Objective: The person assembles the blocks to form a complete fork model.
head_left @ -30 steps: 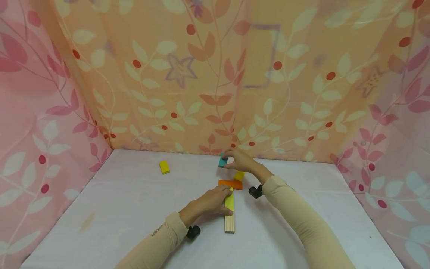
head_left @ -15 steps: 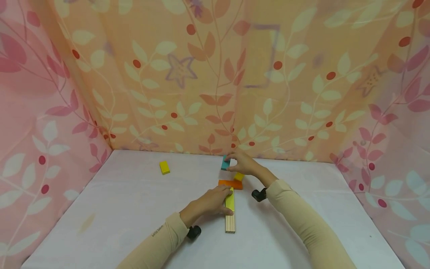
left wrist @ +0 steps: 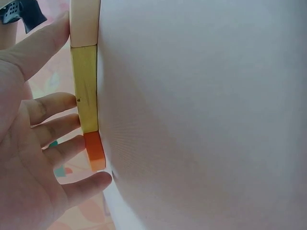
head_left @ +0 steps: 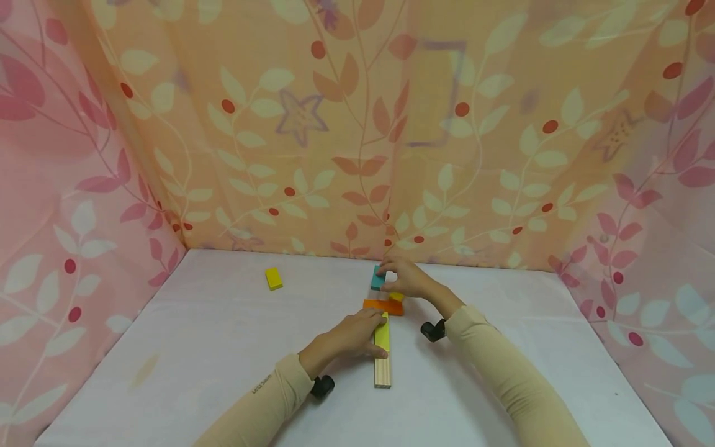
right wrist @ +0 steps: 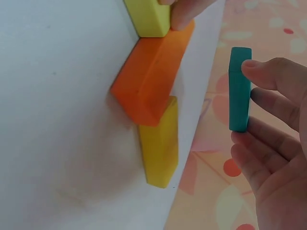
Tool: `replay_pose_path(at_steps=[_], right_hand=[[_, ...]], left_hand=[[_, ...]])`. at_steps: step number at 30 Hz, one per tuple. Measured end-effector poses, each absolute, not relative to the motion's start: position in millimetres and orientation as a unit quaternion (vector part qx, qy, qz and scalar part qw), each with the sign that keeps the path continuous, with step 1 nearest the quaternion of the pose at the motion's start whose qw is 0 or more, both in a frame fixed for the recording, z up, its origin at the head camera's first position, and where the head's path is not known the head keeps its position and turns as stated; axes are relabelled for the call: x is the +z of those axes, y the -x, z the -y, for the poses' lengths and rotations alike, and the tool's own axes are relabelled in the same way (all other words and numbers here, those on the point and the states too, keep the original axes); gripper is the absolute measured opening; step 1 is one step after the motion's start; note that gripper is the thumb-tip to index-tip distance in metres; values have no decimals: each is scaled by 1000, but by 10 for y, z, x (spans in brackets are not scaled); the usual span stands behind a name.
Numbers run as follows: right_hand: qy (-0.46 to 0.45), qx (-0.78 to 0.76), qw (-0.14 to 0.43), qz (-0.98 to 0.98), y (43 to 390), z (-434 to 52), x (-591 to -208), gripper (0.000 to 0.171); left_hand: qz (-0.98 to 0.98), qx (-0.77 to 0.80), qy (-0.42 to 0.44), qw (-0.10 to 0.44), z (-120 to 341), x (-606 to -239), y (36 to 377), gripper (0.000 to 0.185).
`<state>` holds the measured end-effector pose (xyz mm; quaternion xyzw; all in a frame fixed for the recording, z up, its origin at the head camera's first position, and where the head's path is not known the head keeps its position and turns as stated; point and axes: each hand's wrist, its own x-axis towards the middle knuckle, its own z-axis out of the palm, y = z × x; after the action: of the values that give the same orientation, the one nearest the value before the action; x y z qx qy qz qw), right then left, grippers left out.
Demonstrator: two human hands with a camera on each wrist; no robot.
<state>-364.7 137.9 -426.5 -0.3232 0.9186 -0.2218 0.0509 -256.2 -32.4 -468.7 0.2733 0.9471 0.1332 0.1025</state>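
Note:
My right hand [head_left: 386, 273] pinches a teal block [head_left: 377, 279] between thumb and fingers and holds it upright, just above and behind an orange block [head_left: 382, 306]. In the right wrist view the teal block [right wrist: 240, 88] hangs clear of the orange block [right wrist: 151, 81] and of a small yellow block [right wrist: 160, 143] that lies against it. My left hand [head_left: 373, 332] rests with straight fingers against a yellow-green block [head_left: 382, 333] that lies on a long wooden plank [head_left: 382, 369]. In the left wrist view the plank [left wrist: 85, 21], the yellow-green block [left wrist: 86, 88] and the orange block [left wrist: 94, 152] form one line.
A lone yellow block [head_left: 273, 278] lies at the back left of the white table [head_left: 195, 347]. Leaf-patterned cloth walls [head_left: 357, 136] close in the table at the back and on both sides.
My right hand has brought the teal block a little to the right and nearer, toward the orange block. The left hand has stayed on the yellow-green block.

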Motion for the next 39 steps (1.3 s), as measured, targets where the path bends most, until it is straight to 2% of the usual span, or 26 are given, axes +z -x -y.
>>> replay_pose_path(at_steps=[15,39], right_hand=[[301,-237,69,-921,3679,-1449,-4483,35],[283,-238,94,-924,3718,-1452,-4570,31]], left_hand=[[-947,141,-264,113,321,-4681,2540,78],[-947,141,-269,106,320,-4657,2547,76]])
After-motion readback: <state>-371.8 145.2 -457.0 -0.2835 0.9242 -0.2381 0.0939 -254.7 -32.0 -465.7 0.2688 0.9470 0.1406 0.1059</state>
